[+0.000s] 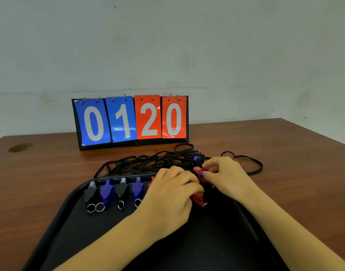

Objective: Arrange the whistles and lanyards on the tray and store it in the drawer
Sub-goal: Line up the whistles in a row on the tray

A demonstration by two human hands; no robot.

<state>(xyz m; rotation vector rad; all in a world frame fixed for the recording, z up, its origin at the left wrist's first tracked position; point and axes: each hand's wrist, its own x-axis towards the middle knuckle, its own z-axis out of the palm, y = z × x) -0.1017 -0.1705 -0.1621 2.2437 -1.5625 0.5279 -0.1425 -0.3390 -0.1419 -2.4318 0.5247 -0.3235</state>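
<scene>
Now, right hand [224,173]: I pinch a red whistle [199,170] at two o'clock off the tray [66,222].
Left hand [173,194]: curled round another red whistle [198,198].
Handling: light, hard, slick; hold the body.
Lanyards [148,162]: limp tangle at twelve.

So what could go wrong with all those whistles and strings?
The black lanyards lie in a tangled heap behind the tray, so pulling one might drag others along. The whistles lined up on the tray lie loose; the left hand, working beside them on a red whistle, might knock the row crooked.
</scene>
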